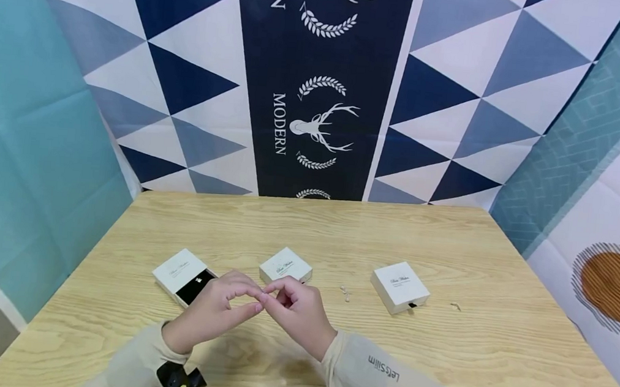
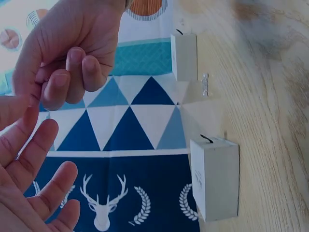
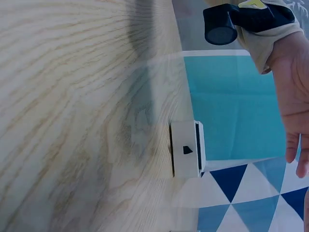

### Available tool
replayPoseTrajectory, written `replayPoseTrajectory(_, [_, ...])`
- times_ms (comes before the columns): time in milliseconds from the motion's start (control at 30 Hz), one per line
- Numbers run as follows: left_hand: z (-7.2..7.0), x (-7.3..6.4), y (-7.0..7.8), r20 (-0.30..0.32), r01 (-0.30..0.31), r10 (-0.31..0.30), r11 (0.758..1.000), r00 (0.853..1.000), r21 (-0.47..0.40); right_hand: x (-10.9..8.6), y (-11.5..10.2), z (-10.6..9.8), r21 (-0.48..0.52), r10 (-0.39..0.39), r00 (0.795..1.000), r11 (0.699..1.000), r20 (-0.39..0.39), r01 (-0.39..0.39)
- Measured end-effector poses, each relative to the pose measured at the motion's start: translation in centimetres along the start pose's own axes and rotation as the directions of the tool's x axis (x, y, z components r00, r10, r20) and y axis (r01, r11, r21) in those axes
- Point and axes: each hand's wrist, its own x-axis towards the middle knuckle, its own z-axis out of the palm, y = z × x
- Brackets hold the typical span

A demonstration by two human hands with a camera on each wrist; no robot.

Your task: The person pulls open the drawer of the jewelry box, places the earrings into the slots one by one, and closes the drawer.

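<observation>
My left hand (image 1: pixel 217 308) and right hand (image 1: pixel 299 312) meet in front of the middle box, thumb and index fingertips touching. Whatever may be between those fingertips is hidden. In the left wrist view, the right hand (image 2: pixel 72 58) has its other fingers curled, while the left hand's other fingers (image 2: pixel 55 188) spread loosely. Beside my left hand lies a white drawer-style gift box (image 1: pixel 178 270), pulled partly out; its black insert (image 1: pixel 188 291) carries a small shiny piece of jewellery (image 1: pixel 198 280). The right wrist view catches only part of the left hand (image 3: pixel 294 96).
A second white box (image 1: pixel 286 266) stands just beyond my hands, and a third white box (image 1: pixel 400 287) is farther right. Small shiny jewellery pieces (image 1: pixel 345 294) lie between them. Another thin little piece (image 1: pixel 456 306) rests right of the third box on the wooden table (image 1: pixel 495 357).
</observation>
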Motion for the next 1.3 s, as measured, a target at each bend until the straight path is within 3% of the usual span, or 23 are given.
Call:
replayPoseTrajectory(133, [0.2, 0.2, 0.0, -0.023, -0.071, 0.072, 0.996, 0.997, 0.045, -0.2, 0.0, -0.2, -0.004, 0.033, 0.999, 0.999, 0.008, -0.033])
replayPoseTrajectory(400, [0.7, 0.8, 0.0, -0.02, -0.111, 0.112, 0.992, 0.994, 0.056, -0.7, 0.3, -1.1, 0.027, 0.051, 0.996, 0.998, 0.078, -0.053])
replayPoseTrajectory(567, [0.6, 0.9, -0.2, 0.064, -0.101, 0.099, 0.995, 0.993, 0.023, -0.7, 0.1, -2.0, 0.057, 0.089, 0.982, 0.993, 0.166, -0.1])
replayPoseTrajectory(700, [0.3, 0.9, -0.4, 0.146, -0.145, 0.141, 0.989, 0.979, 0.016, -0.8, 0.1, -2.4, 0.054, 0.106, 0.968, 0.991, 0.226, -0.121])
replayPoseTrajectory(867, [0.3, 0.8, -0.5, 0.198, -0.193, 0.182, 0.981, 0.963, 0.034, -1.0, 0.2, -2.7, 0.035, 0.076, 0.964, 0.996, 0.254, -0.088])
replayPoseTrajectory(1300, [0.4, 1.0, -0.4, 0.21, -0.161, 0.164, 0.986, 0.964, -0.035, -1.1, 0.2, -3.0, -0.009, -0.026, 0.961, 1.0, 0.276, 0.03])
